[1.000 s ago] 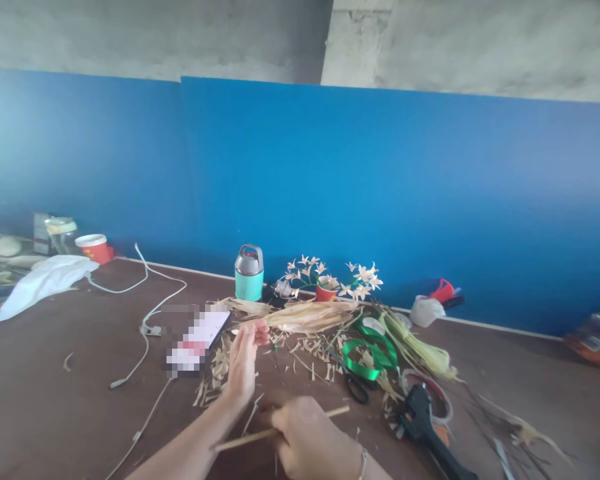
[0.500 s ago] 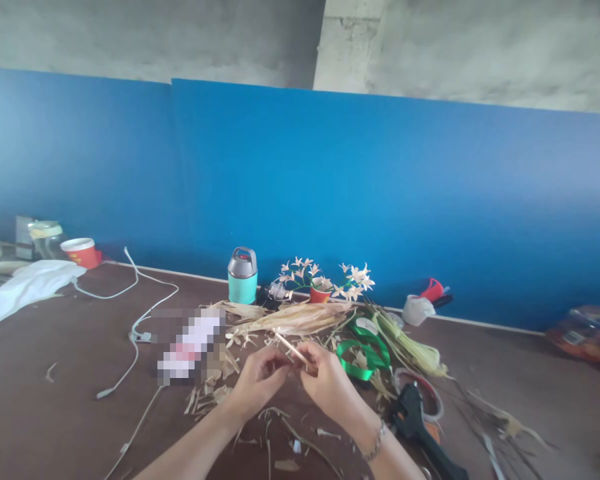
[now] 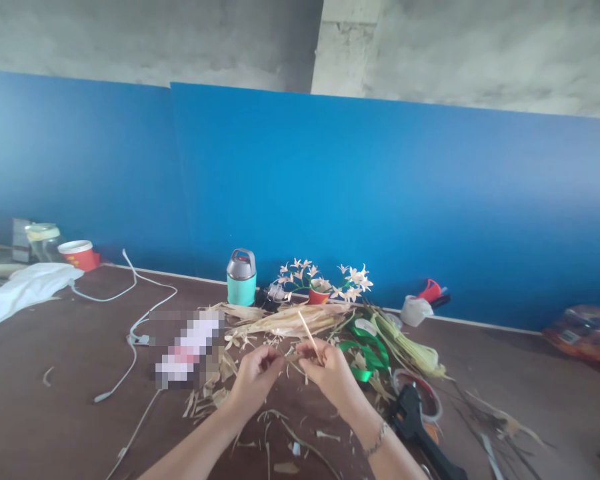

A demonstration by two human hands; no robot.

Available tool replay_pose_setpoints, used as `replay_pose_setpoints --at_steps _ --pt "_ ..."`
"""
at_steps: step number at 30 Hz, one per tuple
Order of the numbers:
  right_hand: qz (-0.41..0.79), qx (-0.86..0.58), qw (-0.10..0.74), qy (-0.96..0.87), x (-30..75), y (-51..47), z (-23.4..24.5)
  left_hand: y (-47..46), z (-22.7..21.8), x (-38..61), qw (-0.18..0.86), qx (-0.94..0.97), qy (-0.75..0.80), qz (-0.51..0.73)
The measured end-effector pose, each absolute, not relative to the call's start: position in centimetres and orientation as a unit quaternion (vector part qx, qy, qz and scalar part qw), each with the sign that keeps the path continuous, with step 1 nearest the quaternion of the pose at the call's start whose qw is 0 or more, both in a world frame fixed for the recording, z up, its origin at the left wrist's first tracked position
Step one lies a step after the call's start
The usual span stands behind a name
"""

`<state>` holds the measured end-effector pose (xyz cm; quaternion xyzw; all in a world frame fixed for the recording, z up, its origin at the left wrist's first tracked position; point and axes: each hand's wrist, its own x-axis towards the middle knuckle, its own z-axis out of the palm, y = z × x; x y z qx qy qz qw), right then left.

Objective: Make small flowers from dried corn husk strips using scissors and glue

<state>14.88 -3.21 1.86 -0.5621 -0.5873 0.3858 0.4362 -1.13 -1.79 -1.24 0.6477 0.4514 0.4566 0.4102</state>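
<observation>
My right hand, with a bracelet at the wrist, is closed on a thin pale stick that points up and to the left. Close by on the left, my left hand is closed, thumb against the fingers. A small pale scrap seems to lie between the two sets of fingertips, too small to make out. Behind the hands lies a bundle of dried corn husks. Cut husk scraps are strewn around the left hand, and loops of green ribbon lie right of the right hand.
A black glue gun and a roll of tape lie at the right forearm. Behind stand a turquoise flask and pale husk-like flowers by a red cup. White cables cross the table's left side.
The stick has swung more upright in my right hand. My hands have drawn slightly apart, with a wider gap between the fingertips.
</observation>
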Motion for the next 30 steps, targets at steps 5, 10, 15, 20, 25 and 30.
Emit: replay_pose_setpoints --at_steps 5,10,15,20,25,30 --pt "0.425 -0.554 0.465 -0.545 14.8 -3.2 1.6 -1.9 -1.3 -1.0 0.463 0.626 0.434 0.453" --pt "0.426 -0.546 0.468 -0.549 15.0 -3.1 1.6 -2.1 -1.2 -1.0 0.519 0.616 0.402 0.434" --pt "0.457 -0.529 0.45 -0.556 15.0 -3.5 1.8 -1.8 -1.4 -0.9 0.507 0.606 0.418 0.449" --pt "0.519 -0.505 0.387 -0.571 14.4 -4.2 1.3 -1.8 -1.1 -0.9 0.531 0.558 0.422 0.478" --pt "0.486 -0.517 0.375 -0.596 13.8 -4.0 0.9 -2.3 -0.2 -0.8 0.536 0.521 0.442 0.496" --pt "0.34 -0.458 0.394 -0.721 13.7 -4.1 0.5 -2.4 -0.5 -0.5 0.529 0.475 0.483 0.511"
